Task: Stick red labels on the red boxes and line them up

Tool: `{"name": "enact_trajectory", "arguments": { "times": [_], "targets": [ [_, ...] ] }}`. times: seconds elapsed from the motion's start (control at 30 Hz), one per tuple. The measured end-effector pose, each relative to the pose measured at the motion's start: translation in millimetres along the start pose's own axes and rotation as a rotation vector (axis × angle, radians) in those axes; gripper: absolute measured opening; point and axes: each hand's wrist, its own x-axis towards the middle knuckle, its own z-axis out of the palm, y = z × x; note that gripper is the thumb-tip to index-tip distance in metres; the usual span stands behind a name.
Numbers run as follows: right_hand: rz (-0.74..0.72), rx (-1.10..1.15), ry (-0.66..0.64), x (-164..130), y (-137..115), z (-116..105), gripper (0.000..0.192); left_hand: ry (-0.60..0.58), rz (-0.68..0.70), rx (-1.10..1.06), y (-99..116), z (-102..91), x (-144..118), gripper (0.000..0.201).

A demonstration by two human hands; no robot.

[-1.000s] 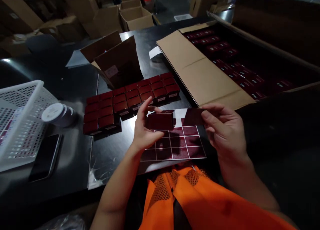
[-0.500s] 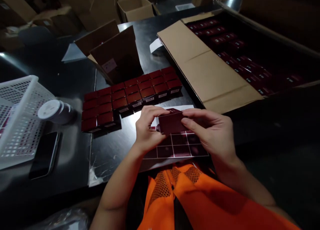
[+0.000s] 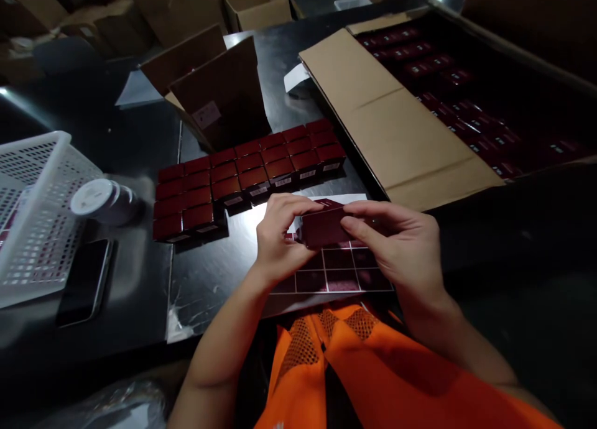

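A small dark red box [image 3: 323, 227] sits between both my hands, just above a sheet of dark red stickers [image 3: 333, 273] that lies on the black table near its front edge. My left hand [image 3: 278, 239] grips the box's left end with thumb and fingers. My right hand [image 3: 396, 245] holds its right end, fingers pressed along the front face. Beyond my hands, several matching red boxes [image 3: 247, 174] stand in neat rows on the table.
A big open carton [image 3: 401, 130] holding several red boxes fills the right. A smaller open cardboard box [image 3: 209, 93] stands behind the rows. At left are a white mesh basket [image 3: 37, 217], a white-lidded jar [image 3: 100, 199] and a black phone [image 3: 84, 280].
A second ago my right hand held a red sticker apart from the box. It has come in onto the box, and both hands now press on it, slightly lower.
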Motion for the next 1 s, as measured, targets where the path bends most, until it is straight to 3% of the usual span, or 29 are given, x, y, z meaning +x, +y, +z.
{"name": "enact_trajectory", "arguments": {
  "times": [0.43, 0.5, 0.6, 0.63, 0.7, 0.77, 0.87, 0.93, 1.0],
  "targets": [
    [-0.021, -0.096, 0.008, -3, 2, 2, 0.010, -0.009, 0.018, -0.002, 1, 1.1, 0, 0.030],
    [-0.062, -0.163, 0.022, -1, 3, 2, 0.021, -0.018, 0.029, 0.004, 1, 2.1, -1, 0.029],
    [-0.146, -0.277, 0.113, 7, 6, -7, 0.058, -0.007, 0.005, -0.016, -1, 3.0, -3, 0.030],
    [-0.165, -0.313, 0.155, 10, 8, -15, 0.066, 0.017, -0.043, -0.047, -2, 2.9, -4, 0.034],
    [-0.192, -0.399, 0.187, 13, 12, -34, 0.064, 0.103, -0.216, -0.131, -6, 2.2, -5, 0.043],
    [-0.230, -0.526, 0.082, 12, 21, -56, 0.048, 0.188, -0.429, -0.263, -13, 1.9, -5, 0.053],
    [-0.313, -0.739, -0.259, 10, 47, -82, 0.027, 0.203, -0.651, -0.522, -26, 5.9, -7, 0.055],
    [-0.342, -0.827, -0.420, 13, 69, -88, 0.030, 0.151, -0.725, -0.651, -34, 13.6, -10, 0.053],
    [-0.329, -0.851, -0.487, 19, 90, -87, 0.037, 0.099, -0.761, -0.694, -41, 25.1, -15, 0.055]
  ]
}}
